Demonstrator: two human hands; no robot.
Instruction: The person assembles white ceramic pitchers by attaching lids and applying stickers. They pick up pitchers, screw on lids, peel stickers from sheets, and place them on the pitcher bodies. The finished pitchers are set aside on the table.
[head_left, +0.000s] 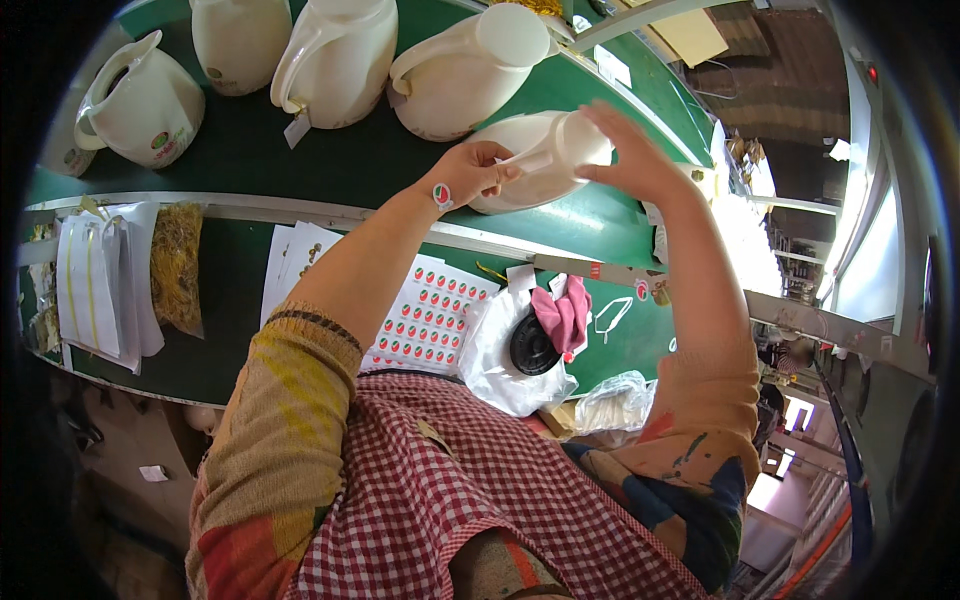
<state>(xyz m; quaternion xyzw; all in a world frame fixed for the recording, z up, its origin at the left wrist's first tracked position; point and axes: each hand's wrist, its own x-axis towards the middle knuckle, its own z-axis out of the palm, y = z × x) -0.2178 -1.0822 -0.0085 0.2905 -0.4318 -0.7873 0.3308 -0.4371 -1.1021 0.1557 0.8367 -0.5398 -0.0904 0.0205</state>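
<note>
A cream-white jug [520,190] lies tilted on the green bench top, its round base to the upper right. Thumb and fingertips of my left hand [478,172] are closed at the end of its handle; any small item pinched there is hidden. A round red-and-green sticker [442,195] sits on my left wrist. My right hand [638,158] is spread around the jug's base, thumb near its rim, fingertips blurred. Beside this jug another tipped jug [455,90] and a jug with a hanging paper tag [345,65] stand in the row.
More jugs, including one with a spout [150,105], fill the far left. On the lower shelf are a sticker sheet [430,318], a bag of gold ties [178,265], white papers [100,290], a black round lid [534,346] on clear plastic and a pink cloth [563,315]. A metal rail [300,212] divides the levels.
</note>
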